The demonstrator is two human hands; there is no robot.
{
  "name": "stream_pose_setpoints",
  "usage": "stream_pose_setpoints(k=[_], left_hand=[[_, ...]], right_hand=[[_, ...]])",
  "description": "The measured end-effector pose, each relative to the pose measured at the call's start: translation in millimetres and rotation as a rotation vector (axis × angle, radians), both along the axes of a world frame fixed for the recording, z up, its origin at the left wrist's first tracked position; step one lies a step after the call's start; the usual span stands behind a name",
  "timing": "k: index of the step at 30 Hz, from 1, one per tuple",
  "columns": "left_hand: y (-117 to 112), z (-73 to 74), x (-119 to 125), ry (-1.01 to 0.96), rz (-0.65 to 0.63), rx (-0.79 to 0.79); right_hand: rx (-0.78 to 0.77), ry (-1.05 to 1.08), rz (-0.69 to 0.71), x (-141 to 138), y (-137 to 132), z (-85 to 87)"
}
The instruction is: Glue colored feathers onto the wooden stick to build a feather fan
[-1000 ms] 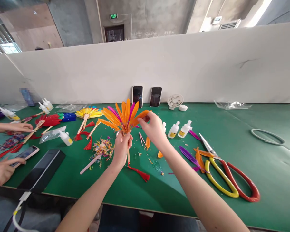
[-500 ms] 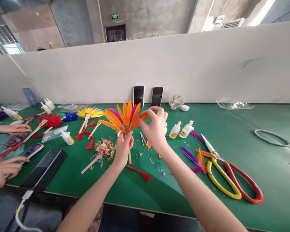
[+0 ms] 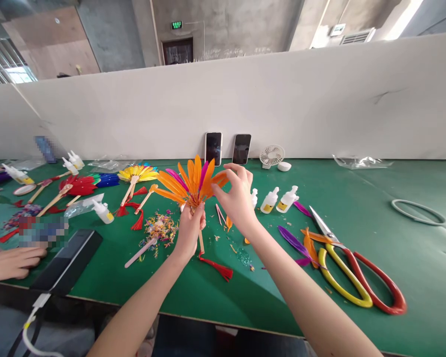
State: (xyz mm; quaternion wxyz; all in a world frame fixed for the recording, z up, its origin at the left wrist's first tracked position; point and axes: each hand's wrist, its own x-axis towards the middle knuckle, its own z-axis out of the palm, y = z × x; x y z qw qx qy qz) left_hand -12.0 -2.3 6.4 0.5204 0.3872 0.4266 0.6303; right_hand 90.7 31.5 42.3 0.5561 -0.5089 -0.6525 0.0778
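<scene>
An orange feather fan (image 3: 184, 181) with two magenta feathers is held upright over the green table (image 3: 357, 196). My left hand (image 3: 190, 230) is closed round its base, where the handle comes out below with a red tassel (image 3: 218, 268). At the fan's right side my right hand (image 3: 238, 191) pinches an orange feather (image 3: 220, 178) between thumb and fingers. Whether that feather is fixed to the fan, I cannot tell. Right of my forearm, loose purple feathers (image 3: 292, 239) and orange feathers (image 3: 309, 248) lie beside large scissors (image 3: 330, 240) with yellow and red handles.
White glue bottles (image 3: 269, 201), two phones (image 3: 213, 148) and a small fan (image 3: 272, 155) stand at the back. Left are a pile of coloured scraps (image 3: 161, 228), finished yellow (image 3: 137, 173) and red fans (image 3: 83, 185), a black box (image 3: 69, 263) and another person's hand (image 3: 17, 264).
My hands and the feather fan have barely moved. At the left, one of the other person's hands has gone from view and the other has shifted slightly off the phone.
</scene>
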Motion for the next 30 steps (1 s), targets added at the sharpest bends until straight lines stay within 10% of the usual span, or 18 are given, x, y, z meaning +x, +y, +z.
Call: stream_pose_setpoints(k=[30], left_hand=[[-0.9,3.7,0.5,-0.067,-0.024,-0.07]], right_hand=[[-0.011,0.081,0.065,1.9,3.9,0.2]])
